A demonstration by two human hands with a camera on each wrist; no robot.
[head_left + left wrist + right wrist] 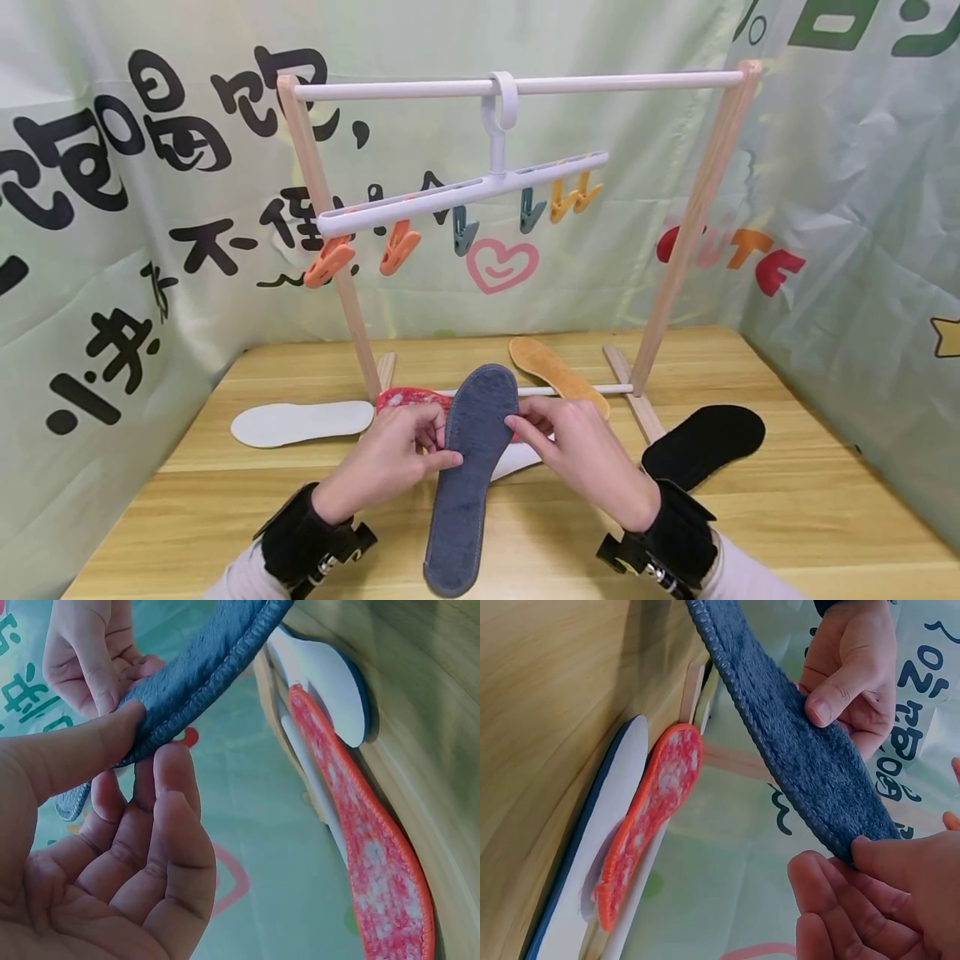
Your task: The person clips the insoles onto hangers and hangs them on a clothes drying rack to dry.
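Observation:
A dark grey fuzzy insole (pixel 471 475) is held up between both hands, its long axis slightly tilted in the head view. My left hand (pixel 397 454) pinches its left edge, thumb on the near face and fingers behind. On the opposite edge, higher up, my right hand (pixel 573 437) grips it between thumb and fingers. The left wrist view shows the left thumb and fingertips (pixel 174 761) on the stitched rim. Behind the grey insole lie a red-and-white insole (pixel 664 784) and a white insole with a dark underside (pixel 600 817), both partly hidden in the head view.
A wooden rack (pixel 693 217) with a white top bar (pixel 622 82) carries a white hanger (pixel 450 193), tilted, with orange, green and yellow clips. Around the table lie a white insole (pixel 300 422), a tan insole (pixel 558 372) and a black insole (pixel 708 442). A printed curtain (pixel 150 275) stands behind.

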